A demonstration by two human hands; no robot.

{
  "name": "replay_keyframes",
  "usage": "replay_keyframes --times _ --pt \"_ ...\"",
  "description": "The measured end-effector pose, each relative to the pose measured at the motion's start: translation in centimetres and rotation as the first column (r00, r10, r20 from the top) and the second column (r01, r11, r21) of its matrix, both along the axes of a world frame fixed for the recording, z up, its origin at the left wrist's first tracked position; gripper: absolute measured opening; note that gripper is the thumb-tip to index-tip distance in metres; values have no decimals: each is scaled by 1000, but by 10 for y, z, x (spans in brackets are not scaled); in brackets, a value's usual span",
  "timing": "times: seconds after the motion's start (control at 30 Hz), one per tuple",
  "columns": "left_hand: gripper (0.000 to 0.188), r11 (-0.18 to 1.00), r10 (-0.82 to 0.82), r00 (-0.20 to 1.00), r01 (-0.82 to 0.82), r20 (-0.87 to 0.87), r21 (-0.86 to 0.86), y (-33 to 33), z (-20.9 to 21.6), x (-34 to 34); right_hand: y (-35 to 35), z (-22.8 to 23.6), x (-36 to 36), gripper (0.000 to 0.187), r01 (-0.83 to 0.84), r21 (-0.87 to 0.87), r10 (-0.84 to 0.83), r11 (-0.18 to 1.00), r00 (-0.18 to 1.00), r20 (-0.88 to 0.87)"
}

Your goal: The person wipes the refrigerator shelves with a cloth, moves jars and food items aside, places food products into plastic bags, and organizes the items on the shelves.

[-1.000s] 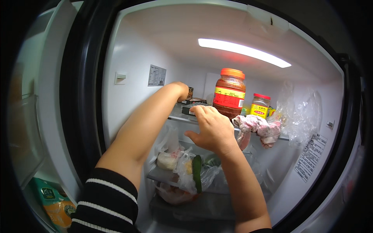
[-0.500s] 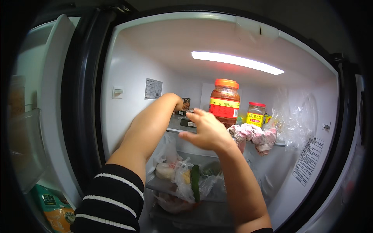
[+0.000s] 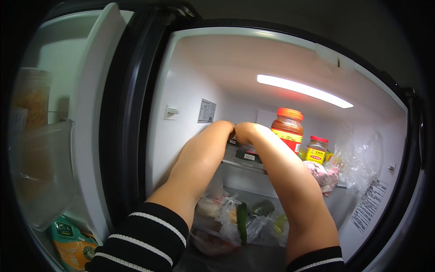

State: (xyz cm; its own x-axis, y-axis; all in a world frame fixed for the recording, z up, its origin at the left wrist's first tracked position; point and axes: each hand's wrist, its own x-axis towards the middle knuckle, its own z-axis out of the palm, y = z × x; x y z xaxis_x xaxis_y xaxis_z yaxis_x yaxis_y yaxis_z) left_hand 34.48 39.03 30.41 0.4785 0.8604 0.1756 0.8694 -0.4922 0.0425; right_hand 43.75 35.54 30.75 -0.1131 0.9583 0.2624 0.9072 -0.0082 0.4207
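Observation:
Both arms reach into a refrigerator, onto the back left of its top shelf (image 3: 242, 164). My left hand (image 3: 228, 125) is bent away at the wrist, its fingers out of sight. Close beside it is my right hand (image 3: 246, 130), curled over so that its fingers are hidden too. Under and between them lie dark flat boxes, one being a black box (image 3: 248, 156) with a white label. Whether either hand grips a box cannot be seen.
Right of my hands stand a large red jar (image 3: 288, 129) with an orange lid and a smaller jar (image 3: 316, 150). A pinkish wrapped bundle (image 3: 324, 176) and clear plastic bags (image 3: 362, 163) follow. Below are a cucumber (image 3: 242, 222) and bagged produce. An open door (image 3: 93, 113) stands left.
My right hand has moved forward and inward from open in mid-air to beside my left hand, over the boxes. The view has shifted, so the refrigerator appears further right and lower.

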Motion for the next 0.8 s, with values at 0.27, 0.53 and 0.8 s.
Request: replay_keyframes --times 0.27,0.53,0.8 --pt "32 1000 7 996 -10 -92 -30 51 -5 0 -9 6 -14 20 28 -248 -10 968 997 72" --pt "33 999 21 982 -27 -188 -29 72 2 -4 -4 14 0 16 -88 -169 124 982 968 218" --pt "71 977 215 972 -212 91 -32 9 10 -17 11 12 -22 37 103 -233 -96 967 995 41"
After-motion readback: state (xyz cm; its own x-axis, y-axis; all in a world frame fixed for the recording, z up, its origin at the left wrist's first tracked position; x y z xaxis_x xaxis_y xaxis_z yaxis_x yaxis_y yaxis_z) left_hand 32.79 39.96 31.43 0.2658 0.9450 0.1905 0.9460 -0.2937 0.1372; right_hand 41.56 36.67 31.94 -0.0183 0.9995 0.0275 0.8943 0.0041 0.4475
